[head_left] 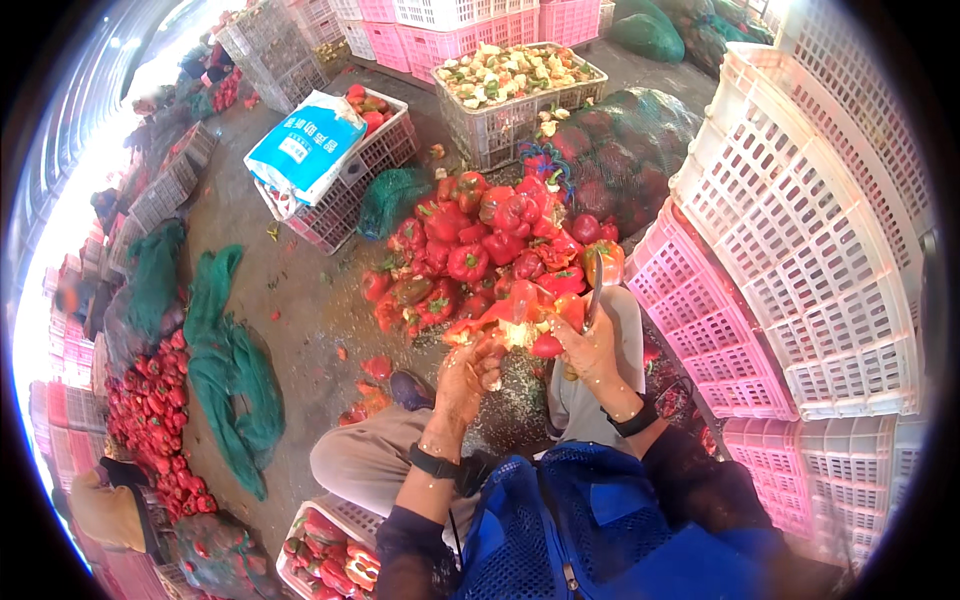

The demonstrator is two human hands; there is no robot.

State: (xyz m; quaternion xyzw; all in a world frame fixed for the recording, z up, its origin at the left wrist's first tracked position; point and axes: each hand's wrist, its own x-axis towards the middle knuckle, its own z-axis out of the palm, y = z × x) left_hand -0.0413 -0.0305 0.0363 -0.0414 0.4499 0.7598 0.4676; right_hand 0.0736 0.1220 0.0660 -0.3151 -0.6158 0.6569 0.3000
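In front of my lap, my left hand (pixel 468 382) is closed with its fingers on the near left edge of a torn-open red bell pepper (pixel 510 322), whose pale seedy core shows. My right hand (pixel 592 352) is closed round a knife (pixel 597 280), its curved blade pointing up and away from me. The fingers of that hand also touch the right side of the opened pepper. Just beyond both hands lies a heap of red bell peppers (pixel 468 262) on the floor. How the right fingers share knife and pepper is partly hidden.
A crate of pepper cores (pixel 520 140) stands beyond the heap, near a green net sack (pixel 640 140). Stacked white and pink crates (pixel 800 230) rise close on my right. A crate of cut peppers (pixel 325 560) sits by my left knee. Green netting (pixel 235 390) lies leftward.
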